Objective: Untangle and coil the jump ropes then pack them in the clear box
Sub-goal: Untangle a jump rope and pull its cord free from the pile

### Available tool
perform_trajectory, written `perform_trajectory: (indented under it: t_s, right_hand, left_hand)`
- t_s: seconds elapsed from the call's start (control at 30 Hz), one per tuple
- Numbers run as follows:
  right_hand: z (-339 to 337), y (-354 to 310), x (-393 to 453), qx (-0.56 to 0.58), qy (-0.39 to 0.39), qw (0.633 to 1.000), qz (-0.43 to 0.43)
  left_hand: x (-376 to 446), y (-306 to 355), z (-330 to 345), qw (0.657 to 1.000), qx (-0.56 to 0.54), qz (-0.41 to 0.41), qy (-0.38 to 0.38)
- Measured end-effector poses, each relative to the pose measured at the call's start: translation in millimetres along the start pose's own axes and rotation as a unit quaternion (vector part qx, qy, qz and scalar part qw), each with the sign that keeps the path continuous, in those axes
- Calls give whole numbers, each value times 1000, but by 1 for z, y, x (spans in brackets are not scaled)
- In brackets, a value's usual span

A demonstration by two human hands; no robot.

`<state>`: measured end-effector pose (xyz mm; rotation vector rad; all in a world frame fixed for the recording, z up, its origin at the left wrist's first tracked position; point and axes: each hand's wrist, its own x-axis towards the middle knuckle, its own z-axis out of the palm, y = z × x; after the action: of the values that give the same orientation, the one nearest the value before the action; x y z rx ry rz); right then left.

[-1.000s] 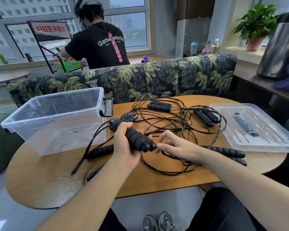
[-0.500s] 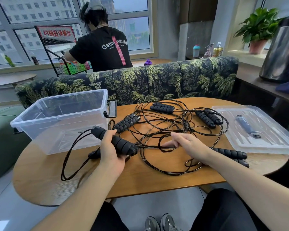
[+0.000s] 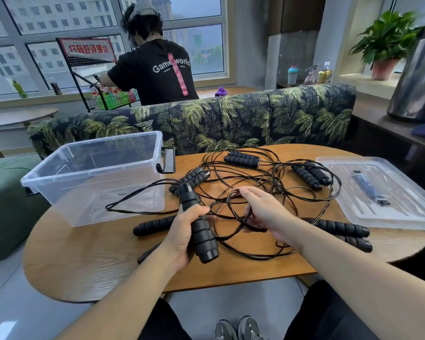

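Several black jump ropes lie tangled (image 3: 263,182) on the round wooden table (image 3: 88,261). My left hand (image 3: 182,231) is closed around a black foam handle (image 3: 201,236) that stands nearly upright, and its cord loops out to the left in front of the clear box (image 3: 93,173). My right hand (image 3: 263,209) pinches a loop of black cord in the middle of the tangle. Other handle pairs rest at the back (image 3: 242,158), back right (image 3: 309,175) and front right (image 3: 341,228). One more handle (image 3: 152,225) lies beside my left hand.
The clear box's lid (image 3: 383,190) lies flat on the table's right side with a small dark item on it. A palm-print sofa (image 3: 206,121) runs behind the table. A person in a black shirt (image 3: 155,69) stands beyond it, facing away.
My left hand has turned the handle from lying crosswise to nearly upright and shifted right. My right hand has lifted a cord loop higher out of the tangle.
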<state>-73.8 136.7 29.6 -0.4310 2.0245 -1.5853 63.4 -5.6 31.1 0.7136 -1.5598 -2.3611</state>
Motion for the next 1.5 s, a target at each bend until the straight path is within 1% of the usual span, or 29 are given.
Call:
perform_trajectory:
  t_s: [0.1,0.17,0.23,0.27,0.37,0.43,0.5,0.57,0.6,0.63,0.73,0.83,0.9,0.97,1.0,1.1,1.17,1.3,1.37,1.4,1.5]
  right_hand:
    - [14,-5,-1,-103,22,991,-82]
    - [24,-6,0,-186,43,973,-131]
    - [32,-6,-2,-269,58,952,-132]
    - [34,-5,-2,-284,60,949,-122]
    - [38,2,-3,-272,54,955,-103]
    - [41,6,-2,-282,51,951,-111]
    - [44,5,-5,-294,47,945,-138]
    - [44,-1,-8,-240,34,955,-169]
    - [42,-4,-11,-209,19,961,-182]
    - [38,-4,-11,-206,0,956,-210]
    - [19,7,-9,-309,-55,903,-294]
    - [-8,19,-3,-430,-53,853,-291]
    - [-23,24,3,-479,-59,831,-276]
    - [-33,31,6,-484,-70,832,-261]
    - [-35,35,6,-476,-67,835,-269]
    - [-35,35,8,-426,-3,850,-309]
    - [-37,25,13,-384,44,872,-299]
    - [-45,1,36,-284,106,923,-237]
    - [-53,-8,55,-246,141,941,-185]
    - [-59,-10,65,-240,157,945,-157]
    - [-82,-11,90,-279,182,938,-95]
  left_hand:
    - [-7,0,11,995,-75,-23,-58]
    - [-10,0,18,993,-84,-19,-78]
    - [-11,0,19,994,-73,-24,-81]
    - [-10,0,17,994,-61,-31,-82]
    - [-9,5,6,994,-25,-65,-83]
    - [-7,8,-2,992,-10,-69,-107]
    - [-9,7,-4,990,-2,-66,-126]
    - [-13,6,0,991,1,-37,-129]
    - [-14,5,1,992,-15,-19,-127]
    - [-15,6,2,992,-43,-2,-121]
    - [-3,11,-14,987,-131,44,-88]
    - [4,21,-37,982,-174,41,-58]
    - [4,23,-46,983,-174,37,-34]
    - [1,24,-49,985,-168,36,-4]
    - [0,24,-50,986,-166,32,-4]
    - [2,22,-54,990,-142,20,-11]
    - [3,19,-50,995,-100,9,-2]
    - [8,12,-34,999,-34,14,0]
    - [12,11,-27,999,-18,29,3]
    - [15,12,-24,999,-6,33,5]
    - [22,14,-14,997,63,35,1]
